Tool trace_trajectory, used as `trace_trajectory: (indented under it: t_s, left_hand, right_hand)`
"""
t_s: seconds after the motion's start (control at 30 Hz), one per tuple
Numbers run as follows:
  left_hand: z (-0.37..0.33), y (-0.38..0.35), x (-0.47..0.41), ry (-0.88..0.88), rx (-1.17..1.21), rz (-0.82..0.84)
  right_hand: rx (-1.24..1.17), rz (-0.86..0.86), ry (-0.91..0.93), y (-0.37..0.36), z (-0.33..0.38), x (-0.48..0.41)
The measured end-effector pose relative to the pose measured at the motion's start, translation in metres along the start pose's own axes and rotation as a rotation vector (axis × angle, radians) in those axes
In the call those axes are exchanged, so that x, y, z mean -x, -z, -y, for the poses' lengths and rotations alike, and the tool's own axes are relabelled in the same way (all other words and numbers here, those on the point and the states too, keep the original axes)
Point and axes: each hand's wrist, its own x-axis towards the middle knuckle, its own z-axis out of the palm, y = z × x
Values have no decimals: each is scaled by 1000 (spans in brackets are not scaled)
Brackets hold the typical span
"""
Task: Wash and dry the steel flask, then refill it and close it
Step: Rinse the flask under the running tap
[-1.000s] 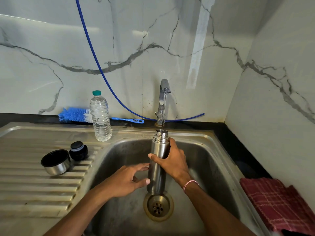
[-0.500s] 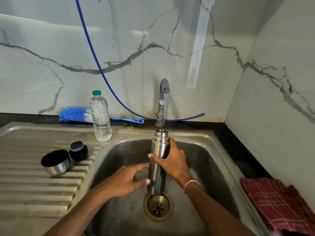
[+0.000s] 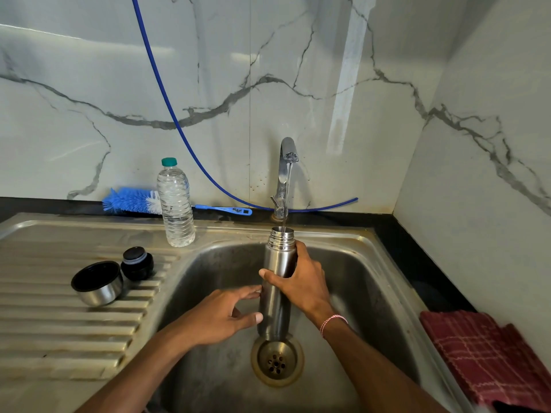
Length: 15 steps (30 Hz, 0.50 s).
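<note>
The steel flask [image 3: 275, 296] stands upright over the sink basin with its open threaded mouth under the tap [image 3: 286, 162]. A thin stream of water runs from the tap into the mouth. My right hand [image 3: 301, 281] grips the flask's upper body from the right. My left hand [image 3: 222, 315] touches the lower body from the left with thumb and fingertips, fingers loosely spread. The flask's steel cup lid [image 3: 97, 283] and its black stopper [image 3: 137, 262] lie on the drainboard at the left.
A clear water bottle [image 3: 176, 204] with a green cap stands on the sink rim. Behind it lies a blue bottle brush [image 3: 131, 201]. A red checked cloth [image 3: 489, 362] lies on the counter at the right. The drain [image 3: 277, 360] sits below the flask. A blue hose [image 3: 167, 99] hangs down the wall.
</note>
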Motion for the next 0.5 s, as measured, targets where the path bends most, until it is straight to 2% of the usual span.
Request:
trace_trajectory:
  t_s: [0.5]
  left_hand:
    - [-1,1,1,7,-7,10]
  right_hand:
    - [5,3,-5,-2,-3,-1]
